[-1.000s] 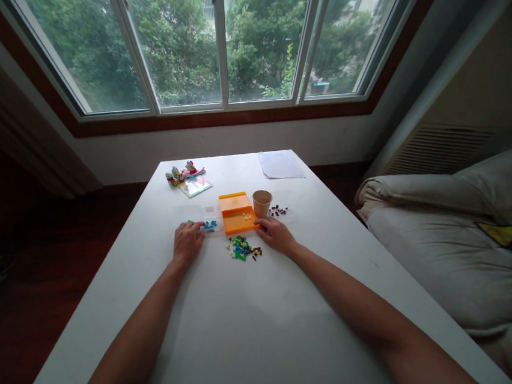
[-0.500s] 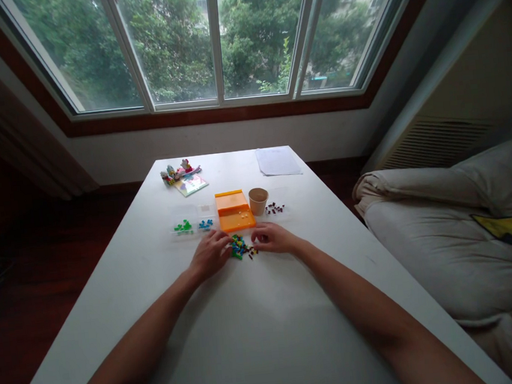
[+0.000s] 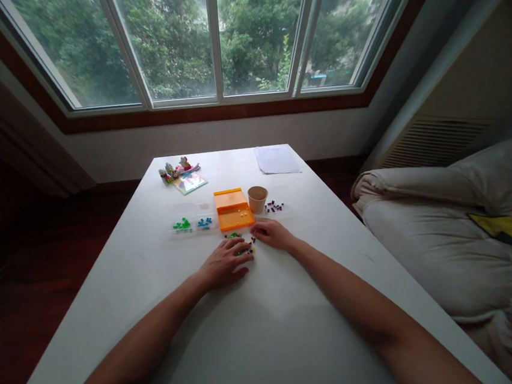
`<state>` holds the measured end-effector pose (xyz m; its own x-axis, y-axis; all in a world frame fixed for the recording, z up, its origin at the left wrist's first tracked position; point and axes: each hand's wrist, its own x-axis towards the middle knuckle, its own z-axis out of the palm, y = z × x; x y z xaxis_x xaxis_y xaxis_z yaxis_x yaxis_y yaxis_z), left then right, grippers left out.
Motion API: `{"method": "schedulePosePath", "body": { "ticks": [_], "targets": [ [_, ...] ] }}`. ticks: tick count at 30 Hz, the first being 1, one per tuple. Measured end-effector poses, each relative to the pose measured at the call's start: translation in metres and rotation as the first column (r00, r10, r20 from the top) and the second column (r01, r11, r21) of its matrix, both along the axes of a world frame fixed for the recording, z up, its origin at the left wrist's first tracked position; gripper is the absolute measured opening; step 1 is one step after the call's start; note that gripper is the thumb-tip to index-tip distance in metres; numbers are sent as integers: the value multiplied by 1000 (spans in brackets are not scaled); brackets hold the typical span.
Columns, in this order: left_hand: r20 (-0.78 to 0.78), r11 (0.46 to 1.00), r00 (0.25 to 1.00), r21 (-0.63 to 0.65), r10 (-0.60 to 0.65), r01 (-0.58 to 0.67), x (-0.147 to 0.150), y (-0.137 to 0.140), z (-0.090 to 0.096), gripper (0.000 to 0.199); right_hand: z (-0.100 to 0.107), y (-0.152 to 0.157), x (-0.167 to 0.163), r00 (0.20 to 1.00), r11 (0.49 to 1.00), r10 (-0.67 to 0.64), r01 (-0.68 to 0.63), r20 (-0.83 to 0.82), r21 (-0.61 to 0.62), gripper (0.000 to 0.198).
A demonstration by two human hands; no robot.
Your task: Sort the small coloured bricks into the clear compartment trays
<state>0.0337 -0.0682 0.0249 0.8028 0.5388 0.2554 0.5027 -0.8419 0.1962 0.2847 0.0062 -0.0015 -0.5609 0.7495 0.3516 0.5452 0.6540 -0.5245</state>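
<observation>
My left hand (image 3: 227,263) reaches over a pile of small coloured bricks (image 3: 233,236), its fingers spread, hiding much of the pile. Just right of the pile, my right hand (image 3: 272,233) has its fingers curled together; anything between the fingertips is too small to make out. Beyond both hands lies an open orange box (image 3: 236,219) with a few pale pieces in it. To the left, a clear tray holds green pieces (image 3: 182,224) and blue pieces (image 3: 204,223). Dark brown pieces (image 3: 274,206) lie in another clear tray on the right.
A paper cup (image 3: 257,199) stands beside the orange box. At the back of the white table (image 3: 268,323) are small figures (image 3: 184,164), a shiny card (image 3: 190,182) and paper sheets (image 3: 277,160). A pale sofa (image 3: 437,247) is on the right.
My left hand has moved right and nearer to me, over the brick pile, covering much of it. My right hand's fingers have drawn together near the same spot.
</observation>
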Motion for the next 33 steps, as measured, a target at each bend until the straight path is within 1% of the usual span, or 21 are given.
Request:
{"method": "schedulePosePath", "body": {
  "ticks": [2, 5, 7, 9, 12, 16, 19, 21, 25, 29, 33],
  "targets": [
    [-24, 1000, 1000, 2, -10, 10, -1, 1, -1, 40, 3, 1, 4, 1000, 1000, 29, -29, 8, -6, 14],
    [-31, 1000, 999, 1, 10, -9, -2, 2, -6, 45, 7, 1, 10, 996, 998, 60, -61, 61, 21, 31],
    [-22, 999, 999, 0, 35, -35, -2, 3, -9, 47, 8, 1, 11, 993, 997, 59, -64, 104, 49, 40],
    [-13, 998, 998, 1, 62, -62, -3, 5, -12, 48, 7, 1, 10, 990, 997, 39, -49, 135, 68, 43],
    [-9, 996, 996, 10, 90, -90, -4, 7, -14, 47, 5, 0, 7, 987, 996, 10, -25, 161, 89, 38],
    [7, 995, 995, 10, 97, -97, -6, 9, -14, 41, 3, -3, -1, 986, 993, -2, -17, 166, 116, 21],
    [59, 994, 993, 3, 106, -107, -7, 12, -12, 35, 0, -4, -5, 988, 992, -22, 2, 151, 129, 11],
    [108, 992, 987, -3, 122, -123, -8, 15, -11, 32, -2, -3, -6, 990, 992, -32, 15, 136, 129, 11],
    [190, 983, 964, -30, 184, -181, -17, 23, -11, 28, -5, -1, -3, 992, 991, -54, 39, 116, 131, 18],
    [253, 954, 920, -75, 299, -289, -30, 32, -14, 22, -4, 0, -1, 982, 986, -102, 79, 161, 146, 10],
    [281, 929, 886, -99, 370, -357, -38, 38, -20, 21, -1, -3, -5, 979, 986, -100, 74, 178, 150, 8]
  ]
}}
